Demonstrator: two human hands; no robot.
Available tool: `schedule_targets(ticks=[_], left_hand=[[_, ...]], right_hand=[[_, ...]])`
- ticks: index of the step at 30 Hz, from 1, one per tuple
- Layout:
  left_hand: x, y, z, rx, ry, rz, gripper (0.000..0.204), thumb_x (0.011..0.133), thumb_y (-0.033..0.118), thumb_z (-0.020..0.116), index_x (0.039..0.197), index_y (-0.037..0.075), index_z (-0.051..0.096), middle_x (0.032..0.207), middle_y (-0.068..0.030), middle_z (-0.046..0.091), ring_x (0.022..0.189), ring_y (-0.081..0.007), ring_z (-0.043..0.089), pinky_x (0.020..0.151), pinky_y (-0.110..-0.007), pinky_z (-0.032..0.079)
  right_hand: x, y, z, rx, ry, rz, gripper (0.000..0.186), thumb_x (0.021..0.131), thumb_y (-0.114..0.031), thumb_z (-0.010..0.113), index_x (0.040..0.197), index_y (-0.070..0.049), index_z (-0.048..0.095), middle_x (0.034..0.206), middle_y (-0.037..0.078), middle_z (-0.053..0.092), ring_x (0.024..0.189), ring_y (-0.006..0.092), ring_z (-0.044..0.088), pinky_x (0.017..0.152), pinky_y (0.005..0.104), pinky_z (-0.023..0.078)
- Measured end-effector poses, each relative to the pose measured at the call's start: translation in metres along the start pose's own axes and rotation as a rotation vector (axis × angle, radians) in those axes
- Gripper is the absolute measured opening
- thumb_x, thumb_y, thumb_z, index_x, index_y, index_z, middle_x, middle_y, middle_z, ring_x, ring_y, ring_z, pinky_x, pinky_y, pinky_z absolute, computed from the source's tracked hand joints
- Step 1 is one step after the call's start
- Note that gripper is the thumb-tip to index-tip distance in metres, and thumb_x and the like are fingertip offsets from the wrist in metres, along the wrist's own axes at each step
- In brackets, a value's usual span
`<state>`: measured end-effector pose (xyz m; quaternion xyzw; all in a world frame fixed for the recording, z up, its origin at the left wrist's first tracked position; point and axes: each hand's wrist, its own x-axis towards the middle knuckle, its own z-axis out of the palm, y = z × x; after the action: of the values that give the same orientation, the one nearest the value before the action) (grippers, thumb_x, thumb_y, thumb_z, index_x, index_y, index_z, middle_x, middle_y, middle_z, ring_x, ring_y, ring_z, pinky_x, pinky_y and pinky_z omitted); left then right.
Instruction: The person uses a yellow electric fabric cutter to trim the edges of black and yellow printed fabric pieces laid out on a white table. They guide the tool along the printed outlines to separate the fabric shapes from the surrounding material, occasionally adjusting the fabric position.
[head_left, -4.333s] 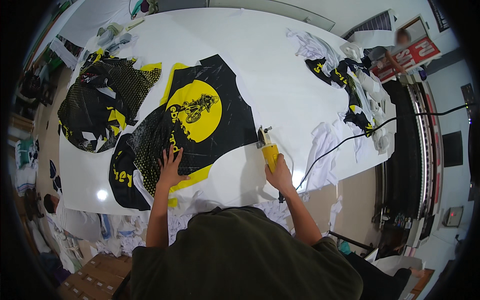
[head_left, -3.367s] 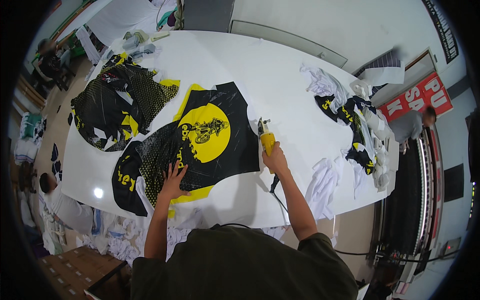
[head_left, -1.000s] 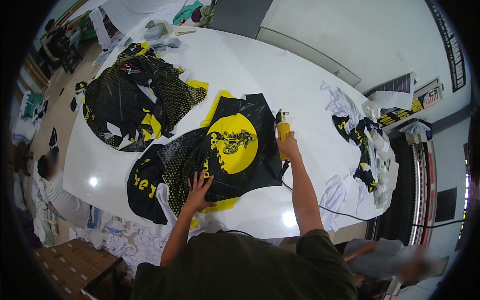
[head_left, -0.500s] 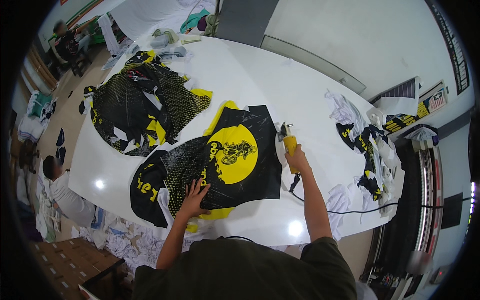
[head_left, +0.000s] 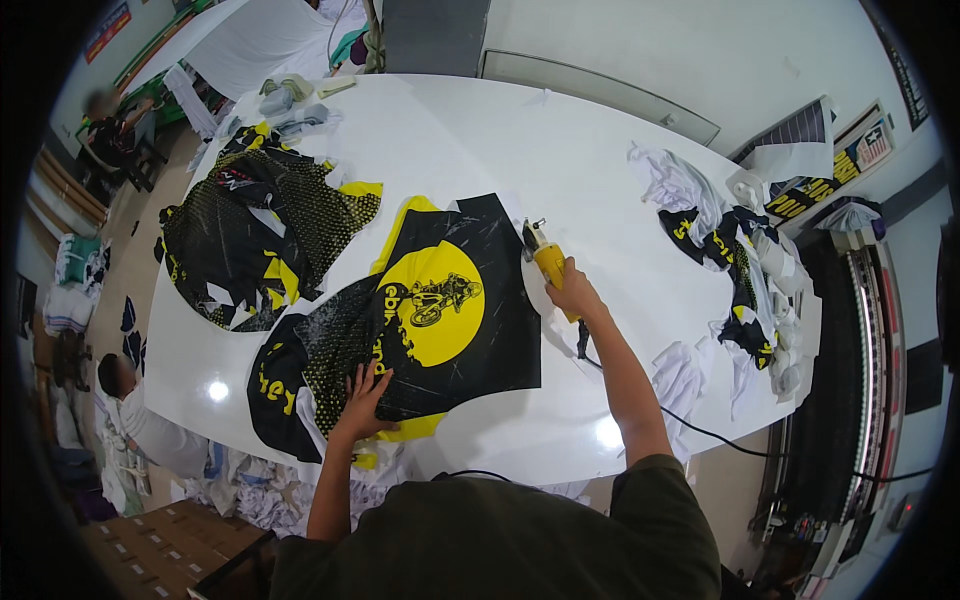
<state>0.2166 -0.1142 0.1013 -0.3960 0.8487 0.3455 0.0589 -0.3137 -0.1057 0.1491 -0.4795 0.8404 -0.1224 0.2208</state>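
Black and yellow printed fabric panels, with a motorcycle in a yellow circle on top, lie in front of me on the table. My left hand rests flat on their near left part, fingers spread. My right hand is wrapped around a yellow corded electric rotary cutter. The cutter's metal head stands just beyond the panel's right edge, near its far corner; a small gap seems to lie between them. Its black cord runs off to the right. Dark crumpled fabric lies left of my left hand.
A heap of black and yellow pieces covers the far left of the white table. White and black scraps pile up on the right. One person is low at the left; another sits farther back. Cardboard boxes stand lower left.
The whole view has shifted, so the table's things sit farther left. My right hand keeps the cutter beside the panel's right edge. The left hand still presses on the fabric.
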Motion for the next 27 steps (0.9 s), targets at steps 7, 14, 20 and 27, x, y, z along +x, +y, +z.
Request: schedule_targets(ticks=[7,14,20,27], left_hand=[[-0.001,0.005,-0.002,-0.011,0.017,-0.002,0.133,0.054,0.031,0.099,0.165,0.025,0.026,0.174,-0.0147,0.005,0.159,-0.0431,0.001,0.126,-0.062,0.004],[0.0,0.007,-0.005,-0.011,0.012,-0.011,0.132,0.054,0.031,0.098,0.165,0.026,0.026,0.174,-0.0138,0.006,0.159,-0.0435,0.001,0.126,-0.063,0.004],[0.001,0.011,-0.008,-0.031,0.0,-0.034,0.133,0.053,0.032,0.098,0.165,0.028,0.026,0.174,-0.0129,0.004,0.158,-0.0443,0.002,0.126,-0.063,0.005],[0.001,0.007,-0.006,-0.04,0.012,-0.016,0.133,0.053,0.031,0.098,0.165,0.027,0.027,0.174,-0.0134,0.003,0.158,-0.0454,0.003,0.126,-0.063,0.006]], right_hand=[[0.02,-0.004,-0.004,-0.017,-0.013,-0.045,0.06,0.088,-0.031,0.071,0.122,0.007,0.039,0.102,0.038,0.068,0.094,0.0511,0.07,0.082,0.0528,0.058],[0.057,-0.014,-0.009,-0.055,-0.005,-0.087,0.061,0.086,-0.03,0.071,0.122,0.007,0.039,0.101,0.038,0.067,0.094,0.0512,0.07,0.081,0.0531,0.058],[0.095,-0.026,-0.012,-0.062,-0.007,-0.104,0.071,0.085,-0.032,0.071,0.131,0.01,0.036,0.103,0.038,0.068,0.096,0.0508,0.07,0.084,0.0527,0.058],[0.133,-0.042,-0.017,-0.078,-0.036,-0.118,0.072,0.086,-0.032,0.071,0.133,0.01,0.036,0.105,0.038,0.068,0.097,0.0505,0.07,0.086,0.0523,0.058]])
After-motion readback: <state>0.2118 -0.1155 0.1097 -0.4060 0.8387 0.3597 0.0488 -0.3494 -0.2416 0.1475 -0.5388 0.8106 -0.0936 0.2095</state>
